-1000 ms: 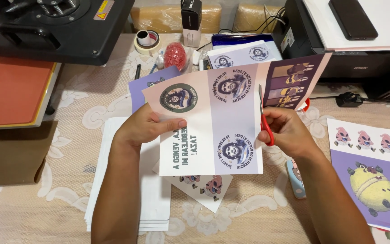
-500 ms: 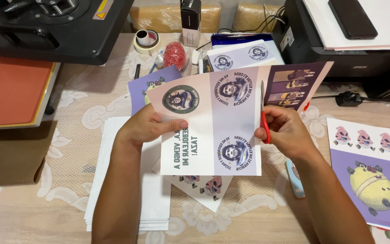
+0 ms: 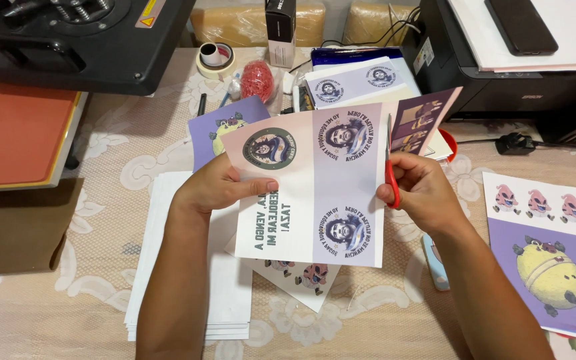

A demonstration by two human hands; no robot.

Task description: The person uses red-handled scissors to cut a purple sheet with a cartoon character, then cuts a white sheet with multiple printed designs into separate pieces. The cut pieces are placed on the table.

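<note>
Both my bare forearms rise from the lower edge of the view and angle inward toward the printed sheet [image 3: 315,193]. My left hand [image 3: 215,190] sits at the sheet's left edge, palm down, thumb stretched flat across its face, fingers tucked behind it. My right hand [image 3: 425,193] is at the sheet's right edge, knuckles up, fingers curled tight through red scissor handles [image 3: 392,187], wrist bent slightly inward. The two hands are level with each other, well apart, the sheet spanning the space between them.
</note>
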